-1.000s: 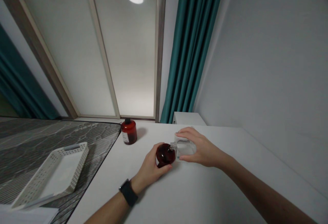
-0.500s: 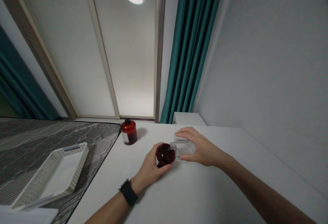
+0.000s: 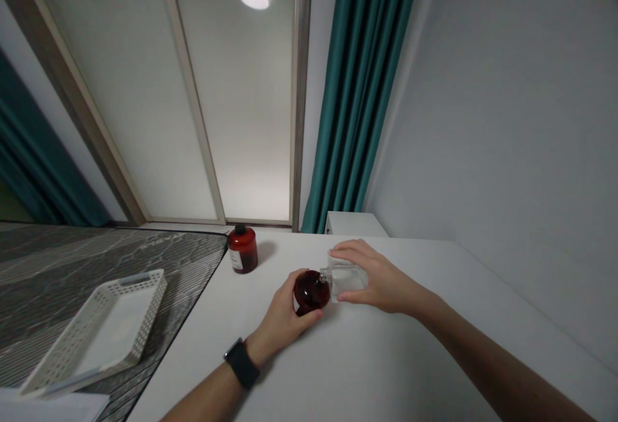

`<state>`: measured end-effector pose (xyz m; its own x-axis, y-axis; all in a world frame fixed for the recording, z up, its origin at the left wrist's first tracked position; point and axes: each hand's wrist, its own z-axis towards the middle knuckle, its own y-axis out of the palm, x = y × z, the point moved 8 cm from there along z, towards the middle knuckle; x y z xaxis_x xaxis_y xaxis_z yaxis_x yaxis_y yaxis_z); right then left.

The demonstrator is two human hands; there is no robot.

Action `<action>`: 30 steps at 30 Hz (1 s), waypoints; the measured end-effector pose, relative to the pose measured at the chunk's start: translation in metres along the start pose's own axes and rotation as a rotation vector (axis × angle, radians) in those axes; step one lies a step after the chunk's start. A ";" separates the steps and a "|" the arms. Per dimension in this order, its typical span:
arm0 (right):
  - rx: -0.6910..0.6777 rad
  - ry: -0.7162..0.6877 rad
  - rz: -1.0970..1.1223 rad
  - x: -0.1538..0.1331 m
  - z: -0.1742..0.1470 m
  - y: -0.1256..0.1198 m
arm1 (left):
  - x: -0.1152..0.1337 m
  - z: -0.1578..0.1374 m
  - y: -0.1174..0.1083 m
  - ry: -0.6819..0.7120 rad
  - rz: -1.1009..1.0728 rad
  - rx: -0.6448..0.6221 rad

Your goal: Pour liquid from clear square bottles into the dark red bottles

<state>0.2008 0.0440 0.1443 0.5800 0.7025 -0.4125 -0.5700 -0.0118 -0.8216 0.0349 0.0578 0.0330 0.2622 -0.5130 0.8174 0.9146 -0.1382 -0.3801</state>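
My left hand [image 3: 284,311] is wrapped round a dark reddish-brown bottle [image 3: 311,290] above the white table [image 3: 386,357]. A clear glass bottle [image 3: 348,282] lies tipped on its side in my right hand [image 3: 374,274], gripped between thumb and fingers. Its neck points left and meets the opening of the brown bottle; whether liquid flows between them I cannot tell. Farther back on the left, a second red-brown bottle [image 3: 243,251] with a black cap and a white label stands upright on the table.
A white perforated basket [image 3: 145,332] rests on a grey patterned surface [image 3: 193,255] at the left. White sheets [image 3: 53,406] lie below it. Behind the table are a small white cabinet [image 3: 355,223], a teal curtain [image 3: 364,87] and frosted sliding doors [image 3: 251,119].
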 end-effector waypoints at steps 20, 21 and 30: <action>-0.001 -0.030 -0.057 -0.003 -0.002 0.001 | 0.001 -0.001 0.002 -0.018 -0.013 -0.020; 0.000 -0.036 -0.062 -0.003 -0.002 0.001 | 0.001 -0.001 0.002 -0.020 -0.019 -0.021; 0.016 -0.089 -0.098 -0.004 -0.003 0.001 | 0.000 -0.001 0.003 -0.019 -0.022 -0.021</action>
<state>0.1997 0.0387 0.1436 0.5798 0.7602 -0.2933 -0.5224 0.0706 -0.8498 0.0376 0.0571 0.0311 0.2476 -0.4936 0.8337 0.9136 -0.1675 -0.3705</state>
